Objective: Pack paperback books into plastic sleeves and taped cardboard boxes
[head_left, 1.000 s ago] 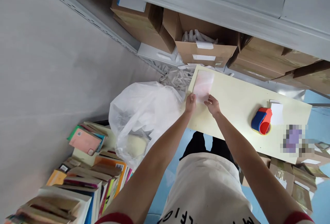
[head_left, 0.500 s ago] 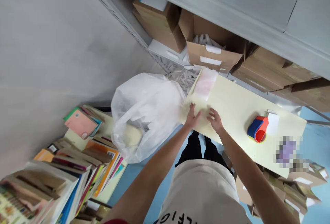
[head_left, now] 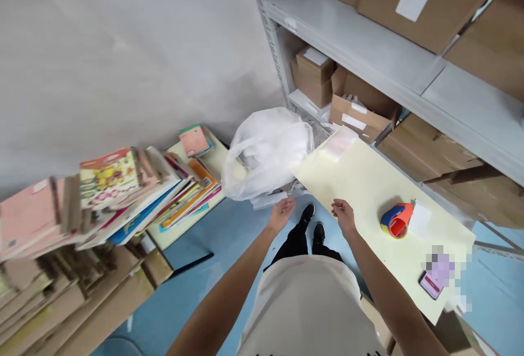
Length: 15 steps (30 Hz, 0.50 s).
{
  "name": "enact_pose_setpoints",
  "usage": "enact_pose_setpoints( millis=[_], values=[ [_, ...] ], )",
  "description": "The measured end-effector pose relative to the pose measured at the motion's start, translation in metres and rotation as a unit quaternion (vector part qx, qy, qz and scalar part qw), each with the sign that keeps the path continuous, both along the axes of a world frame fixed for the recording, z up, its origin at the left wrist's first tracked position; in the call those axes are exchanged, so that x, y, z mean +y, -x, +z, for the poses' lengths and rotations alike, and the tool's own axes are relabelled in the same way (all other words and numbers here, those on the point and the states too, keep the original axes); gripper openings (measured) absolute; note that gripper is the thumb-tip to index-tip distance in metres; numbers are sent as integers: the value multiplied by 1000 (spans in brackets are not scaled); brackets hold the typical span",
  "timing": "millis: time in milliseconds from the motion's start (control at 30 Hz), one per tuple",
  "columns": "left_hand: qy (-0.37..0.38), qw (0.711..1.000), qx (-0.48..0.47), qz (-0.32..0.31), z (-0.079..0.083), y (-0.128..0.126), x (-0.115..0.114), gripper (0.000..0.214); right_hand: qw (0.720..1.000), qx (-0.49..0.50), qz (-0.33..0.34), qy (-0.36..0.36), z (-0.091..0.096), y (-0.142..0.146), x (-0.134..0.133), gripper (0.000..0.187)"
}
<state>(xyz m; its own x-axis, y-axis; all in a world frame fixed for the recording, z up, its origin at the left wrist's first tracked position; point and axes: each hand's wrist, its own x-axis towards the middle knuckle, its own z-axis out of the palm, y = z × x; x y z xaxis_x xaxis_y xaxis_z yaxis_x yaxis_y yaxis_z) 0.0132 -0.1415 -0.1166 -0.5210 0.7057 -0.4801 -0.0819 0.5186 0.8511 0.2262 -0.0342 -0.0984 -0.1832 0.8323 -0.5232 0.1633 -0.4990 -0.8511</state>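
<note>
My left hand [head_left: 280, 213] hangs in the air just off the near-left edge of the pale yellow table [head_left: 368, 181], fingers loosely apart, holding nothing. My right hand [head_left: 344, 216] hovers at the table's near edge, fingers loosely curled and empty. A thin pinkish-white packet [head_left: 339, 143] lies flat at the table's far left corner, well beyond both hands. A crumpled white plastic bag [head_left: 268, 151] sits left of the table, close to my left hand.
A red-and-blue tape dispenser [head_left: 396, 220], a white card [head_left: 420, 219] and a phone [head_left: 434, 282] lie on the table's right part. Grey shelving [head_left: 368, 55] holds cardboard boxes [head_left: 360, 113]. Leaning stacks of books [head_left: 123, 192] and flat cardboard [head_left: 61, 301] fill the left floor.
Both hands let go of the packet and drew back toward me, off the table's near edge. My head lifted and turned left, bringing more books and shelving into view.
</note>
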Motion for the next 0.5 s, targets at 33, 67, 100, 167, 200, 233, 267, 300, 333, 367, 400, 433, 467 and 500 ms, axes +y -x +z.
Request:
enact_pose_setpoints(
  millis=[33,67,100,167,200,233,267,300,333,367,400,433,467,500],
  values=[
    [-4,1000,-6,16,4,4,-12,41,1000,4,14,1,5,7,-1,31],
    [-9,999,-13,28,7,8,-23,44,999,11,30,-1,9,15,-2,30],
    [-15,999,-15,37,10,14,-35,48,999,19,49,-6,13,24,-3,30],
    [-23,997,-3,70,15,26,-57,53,995,36,86,-16,18,43,-6,31],
    [-27,996,3,88,18,32,-68,55,993,45,104,-21,19,53,-8,32],
    [-28,994,9,106,20,38,-78,57,991,53,120,-25,20,62,-11,34],
    [-30,992,16,123,23,43,-88,57,989,58,134,-29,21,71,-15,37],
    [-31,990,23,139,25,48,-98,57,987,59,144,-34,21,80,-19,39],
    [-34,987,29,152,28,52,-108,56,985,59,155,-40,20,88,-24,41],
    [-39,985,36,164,30,57,-117,54,984,54,166,-48,20,98,-30,42],
    [-45,983,41,172,32,62,-127,52,982,46,177,-56,20,108,-36,42],
    [-53,981,49,180,34,69,-137,50,977,48,199,-61,20,120,-43,41],
    [-60,979,57,188,36,76,-148,47,971,52,221,-68,20,133,-51,40],
    [-65,977,64,193,38,85,-160,45,965,57,244,-74,21,149,-60,38]
  ],
)
